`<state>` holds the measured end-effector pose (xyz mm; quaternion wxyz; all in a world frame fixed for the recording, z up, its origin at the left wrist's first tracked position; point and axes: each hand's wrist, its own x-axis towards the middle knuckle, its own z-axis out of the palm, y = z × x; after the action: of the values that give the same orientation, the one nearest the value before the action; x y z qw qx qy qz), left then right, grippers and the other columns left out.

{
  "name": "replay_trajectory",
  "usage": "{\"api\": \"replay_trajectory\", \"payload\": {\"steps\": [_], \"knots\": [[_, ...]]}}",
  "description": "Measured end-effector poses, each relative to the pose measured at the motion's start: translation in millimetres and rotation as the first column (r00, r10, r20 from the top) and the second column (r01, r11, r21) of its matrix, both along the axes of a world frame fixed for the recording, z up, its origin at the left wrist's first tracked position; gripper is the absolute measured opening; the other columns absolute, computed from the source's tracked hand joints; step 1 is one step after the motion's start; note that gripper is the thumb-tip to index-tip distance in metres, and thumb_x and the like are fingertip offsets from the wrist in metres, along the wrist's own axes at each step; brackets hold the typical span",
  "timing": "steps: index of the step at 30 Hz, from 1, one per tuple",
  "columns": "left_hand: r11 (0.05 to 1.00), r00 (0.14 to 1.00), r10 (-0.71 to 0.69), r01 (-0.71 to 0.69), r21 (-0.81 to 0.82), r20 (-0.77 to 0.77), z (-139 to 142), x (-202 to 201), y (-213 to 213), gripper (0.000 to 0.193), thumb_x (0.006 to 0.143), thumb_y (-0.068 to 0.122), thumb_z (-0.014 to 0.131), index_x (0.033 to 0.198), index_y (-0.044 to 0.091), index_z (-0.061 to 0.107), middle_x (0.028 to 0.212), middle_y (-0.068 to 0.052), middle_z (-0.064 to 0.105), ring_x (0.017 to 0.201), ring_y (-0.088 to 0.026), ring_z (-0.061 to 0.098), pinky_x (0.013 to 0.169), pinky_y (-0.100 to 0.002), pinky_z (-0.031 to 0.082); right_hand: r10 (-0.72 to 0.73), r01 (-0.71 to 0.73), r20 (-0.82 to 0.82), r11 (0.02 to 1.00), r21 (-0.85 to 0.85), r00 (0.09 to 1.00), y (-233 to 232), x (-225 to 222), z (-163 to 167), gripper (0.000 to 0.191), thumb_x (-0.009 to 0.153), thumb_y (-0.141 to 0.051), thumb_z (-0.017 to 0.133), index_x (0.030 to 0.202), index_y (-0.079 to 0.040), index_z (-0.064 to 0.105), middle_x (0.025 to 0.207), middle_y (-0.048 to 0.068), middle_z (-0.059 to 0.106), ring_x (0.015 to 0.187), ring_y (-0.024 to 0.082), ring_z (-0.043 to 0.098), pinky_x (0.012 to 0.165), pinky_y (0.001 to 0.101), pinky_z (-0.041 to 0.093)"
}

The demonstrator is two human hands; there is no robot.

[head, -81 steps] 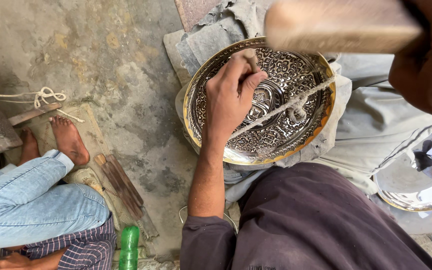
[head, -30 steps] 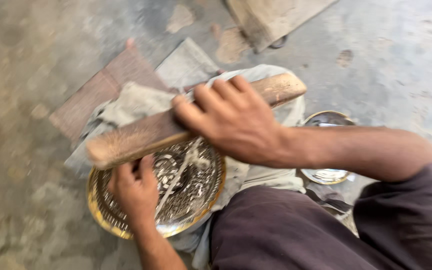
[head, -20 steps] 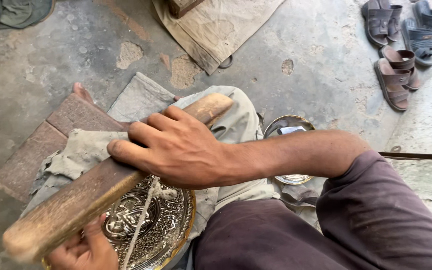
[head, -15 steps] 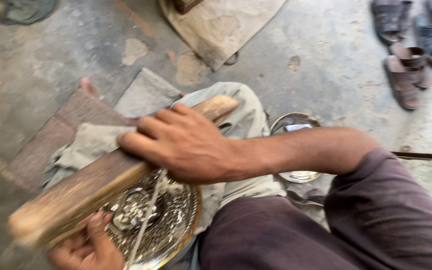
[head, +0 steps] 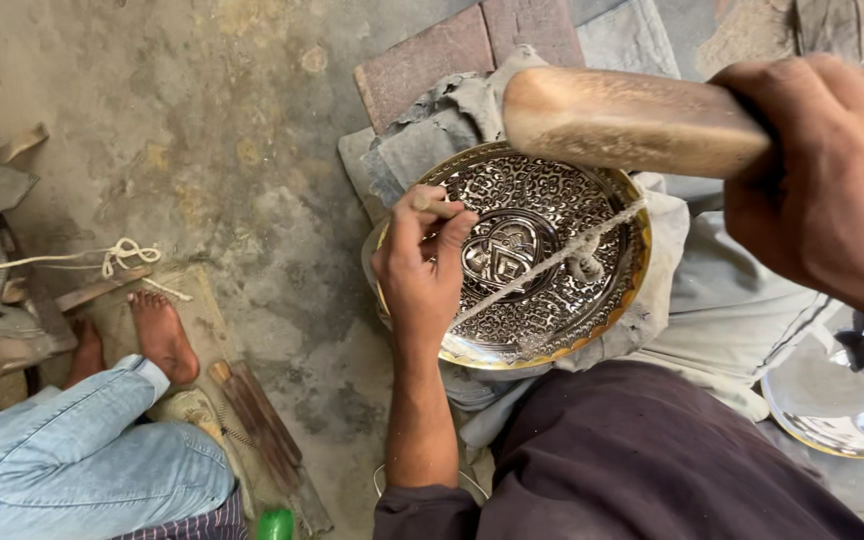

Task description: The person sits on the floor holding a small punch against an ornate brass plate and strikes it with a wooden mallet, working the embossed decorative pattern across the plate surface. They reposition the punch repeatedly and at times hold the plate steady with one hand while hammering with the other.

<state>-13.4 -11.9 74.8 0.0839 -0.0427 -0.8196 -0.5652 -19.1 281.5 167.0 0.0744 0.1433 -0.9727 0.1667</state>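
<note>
The left hand [head: 420,270] pinches a small punch [head: 430,203] between thumb and fingers, its tip pressed to the engraved brass plate [head: 542,300] just beyond the fingertips. The right hand [head: 827,190] is wrapped tight around a wooden mallet [head: 632,120] — its long axis runs level, blunt end pointing left, raised above the plate's far rim. A cord [head: 562,255] crosses the plate slantwise. Another person's bare foot [head: 162,335] rests well apart, to the left.

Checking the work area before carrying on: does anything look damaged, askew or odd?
One oddity: a knotted cord lies across the engraved brass plate. The plate itself shows no damage, resting on grey cloth beneath the left hand.
</note>
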Motion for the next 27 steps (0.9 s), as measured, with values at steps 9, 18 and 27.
{"api": "replay_trajectory", "payload": {"steps": [9, 18, 27], "knots": [[0.988, 0.993, -0.118, 0.115, -0.102, -0.021, -26.2, -6.5, 4.6, 0.027, 0.100, 0.016, 0.075, 0.120, 0.003, 0.061, 0.099, -0.006, 0.071, 0.085, -0.013, 0.074, 0.071, -0.029, 0.064, -0.042, 0.047, 0.051, 0.994, -0.094, 0.998, 13.1, 7.0, -28.3, 0.049, 0.086, 0.015, 0.069, 0.133, 0.007, 0.061, 0.106, 0.022, 0.059, 0.084, 0.032, 0.064, 0.073, 0.0367, 0.053], [0.913, 0.960, -0.276, 0.244, -0.326, -0.053, -25.1, -21.0, -0.3, 0.036, 0.103, 0.026, 0.070, 0.136, 0.015, 0.060, 0.099, -0.006, 0.069, 0.084, -0.021, 0.073, 0.070, -0.037, 0.058, 0.057, -0.057, -0.040, 0.998, 0.021, 0.998, 10.7, -2.0, -38.0, 0.044, 0.094, 0.019, 0.066, 0.135, 0.003, 0.059, 0.104, 0.017, 0.056, 0.084, 0.028, 0.059, 0.079, 0.0352, 0.052], [0.881, 0.942, -0.335, 0.318, -0.350, 0.012, -15.5, -25.9, 2.5, 0.032, 0.104, 0.021, 0.066, 0.135, 0.019, 0.060, 0.103, -0.006, 0.071, 0.089, -0.024, 0.075, 0.069, -0.040, 0.058, 0.106, -0.086, -0.095, 0.978, 0.189, 0.990, -9.7, -14.3, -31.1, 0.047, 0.086, 0.013, 0.075, 0.129, -0.002, 0.066, 0.104, 0.016, 0.063, 0.087, 0.031, 0.063, 0.080, 0.0383, 0.053]]}}
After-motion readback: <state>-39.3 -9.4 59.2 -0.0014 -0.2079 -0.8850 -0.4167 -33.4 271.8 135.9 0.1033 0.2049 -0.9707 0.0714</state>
